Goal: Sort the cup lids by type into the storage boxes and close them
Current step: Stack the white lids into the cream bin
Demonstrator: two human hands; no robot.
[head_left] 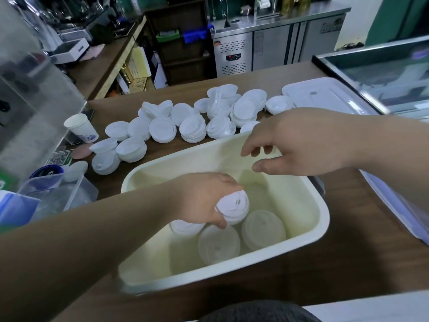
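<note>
Inside cream box [204, 159], left hand [202, 201] grips stack of white lids [234, 206] from above, close beside other stacks [219, 246] on bottom. Empty right hand [299, 145] loosely spread over far rim. Beyond box, loose lids [185, 122] lie on surface [348, 240]; right hand nearer, likely reaches forward.

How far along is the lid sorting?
Early. A few stacks already sit in the cream box. The left hand holds another white stack inside it; the right hand hovers open above. Most lids are on the counter, and the box is uncovered.
</note>
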